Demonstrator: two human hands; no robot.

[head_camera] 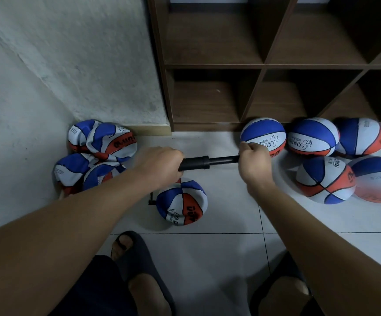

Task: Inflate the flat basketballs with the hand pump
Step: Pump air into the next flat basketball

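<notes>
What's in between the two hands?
The black hand pump runs between them: the left hand grips its barrel, the right hand its handle end. The head view shows it.

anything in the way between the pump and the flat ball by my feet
Nothing visible. The pump, gripped by left hand and right hand, hangs above the flat ball, its hose already reaching the ball's left edge.

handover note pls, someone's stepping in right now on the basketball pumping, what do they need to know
Left hand grips the hand pump barrel; right hand grips its handle end.
The pump's hose leads to the flat basketball on the floor tiles below the pump; it looks limp.
Done: five inflated basketballs at right by the shelf unit.
Left: this ball, plus the pile of flat basketballs in the left corner.
</notes>
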